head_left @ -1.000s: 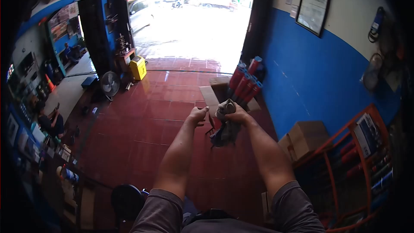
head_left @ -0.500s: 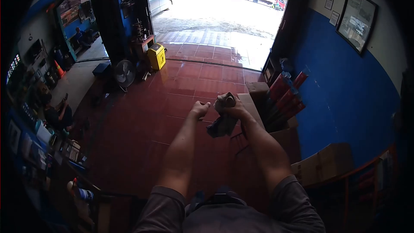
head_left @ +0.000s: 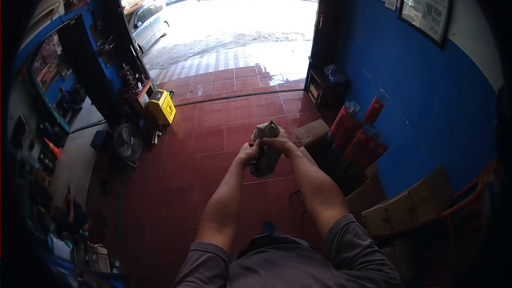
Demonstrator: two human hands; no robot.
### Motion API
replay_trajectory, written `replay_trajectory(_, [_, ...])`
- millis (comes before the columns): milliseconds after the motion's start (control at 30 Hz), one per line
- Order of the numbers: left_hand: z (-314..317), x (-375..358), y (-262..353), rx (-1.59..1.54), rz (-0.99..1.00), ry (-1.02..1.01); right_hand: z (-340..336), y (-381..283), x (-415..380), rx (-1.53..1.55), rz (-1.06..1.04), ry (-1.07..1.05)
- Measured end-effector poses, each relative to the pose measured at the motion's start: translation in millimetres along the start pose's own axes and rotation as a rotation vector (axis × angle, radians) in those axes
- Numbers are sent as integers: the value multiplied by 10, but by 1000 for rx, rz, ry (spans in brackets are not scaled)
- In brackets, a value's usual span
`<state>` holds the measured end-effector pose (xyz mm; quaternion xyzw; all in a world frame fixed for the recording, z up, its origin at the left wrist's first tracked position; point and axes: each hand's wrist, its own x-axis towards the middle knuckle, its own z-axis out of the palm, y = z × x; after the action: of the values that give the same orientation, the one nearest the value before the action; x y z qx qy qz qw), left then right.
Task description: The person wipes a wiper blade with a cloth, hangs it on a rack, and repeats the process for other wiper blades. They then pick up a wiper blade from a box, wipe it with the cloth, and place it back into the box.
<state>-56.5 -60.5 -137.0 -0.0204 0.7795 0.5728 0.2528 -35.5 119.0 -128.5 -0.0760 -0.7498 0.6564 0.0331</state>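
Observation:
Both hands are out in front of me above the red tiled floor (head_left: pixel 213 192). Between them is a grey-brown, lumpy object (head_left: pixel 265 128) with a round end at the top and a darker lower part; its exact kind I cannot tell. My right hand (head_left: pixel 279 143) grips its upper right side, fingers wrapped over it. On the other side, my left hand (head_left: pixel 247 153) is closed against the object's left edge, thumb toward the middle. The object's lower part hangs below both hands.
Cardboard boxes (head_left: pixel 408 202) and red tubes (head_left: pixel 365 141) stand along the blue wall at right. A yellow bin (head_left: pixel 161 106) and a fan (head_left: pixel 128 144) are at left. Farther left sits a person (head_left: pixel 72 216). The wide doorway ahead opens onto a yard with a parked car (head_left: pixel 149 24).
My left hand has moved right and closed on the object, which only the right hand held before. The object is now more upright, and my view has turned rightward and tilted.

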Motion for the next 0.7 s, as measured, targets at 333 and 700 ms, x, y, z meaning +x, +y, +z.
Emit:
replay_trajectory(333, [427, 1647, 590, 23, -69, -369, -780, 511, 1059, -89, 95, 416])
replay_trajectory(700, [1659, 2529, 914, 183, -13, -725, -1399, 541, 366, 113, 275, 951])
